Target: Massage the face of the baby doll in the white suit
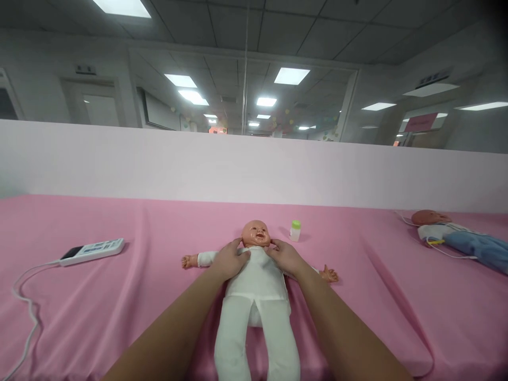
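Note:
A baby doll (pixel 257 272) with a white cloth body lies on its back, head away from me and arms spread out to the sides. My left hand (pixel 230 259) is closed around the shoulder on the left, its thumb on the upper chest. The opposite shoulder is held by my right hand (pixel 286 256), with the thumb likewise on the chest and fingertips close to the neck. Parts of the fingers are hidden behind the shoulders. Just beyond my right hand stands a small clear bottle with a green cap (pixel 296 230).
A pink cloth (pixel 159 296) with folds covers the table. At left lies a white handheld controller (pixel 93 251) with a cable (pixel 29 307). Another doll (pixel 468 241) in blue clothes lies far right with thin tubing. A low white wall (pixel 222 166) and glass stand behind.

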Demonstrator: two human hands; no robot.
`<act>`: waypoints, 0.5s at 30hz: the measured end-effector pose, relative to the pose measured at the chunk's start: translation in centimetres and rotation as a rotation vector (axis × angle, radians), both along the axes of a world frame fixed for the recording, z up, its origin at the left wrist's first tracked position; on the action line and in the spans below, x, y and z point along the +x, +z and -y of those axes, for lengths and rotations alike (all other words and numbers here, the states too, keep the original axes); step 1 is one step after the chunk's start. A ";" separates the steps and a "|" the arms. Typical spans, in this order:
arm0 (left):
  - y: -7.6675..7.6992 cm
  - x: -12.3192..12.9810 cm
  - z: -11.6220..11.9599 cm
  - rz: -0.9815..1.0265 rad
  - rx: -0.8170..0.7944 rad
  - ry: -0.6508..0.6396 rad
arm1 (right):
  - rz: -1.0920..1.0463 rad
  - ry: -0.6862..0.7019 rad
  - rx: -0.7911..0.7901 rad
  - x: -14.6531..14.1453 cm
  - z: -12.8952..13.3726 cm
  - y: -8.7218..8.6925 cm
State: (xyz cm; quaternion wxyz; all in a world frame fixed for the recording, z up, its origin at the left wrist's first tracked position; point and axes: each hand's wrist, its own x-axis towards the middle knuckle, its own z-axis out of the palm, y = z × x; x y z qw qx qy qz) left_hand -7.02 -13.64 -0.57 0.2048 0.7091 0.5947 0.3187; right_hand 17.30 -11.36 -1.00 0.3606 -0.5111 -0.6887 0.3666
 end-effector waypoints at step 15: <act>3.1 4.0 -7.8 0.629 -0.054 0.210 | -0.408 -0.070 -0.051 -3.3 -7.8 -0.5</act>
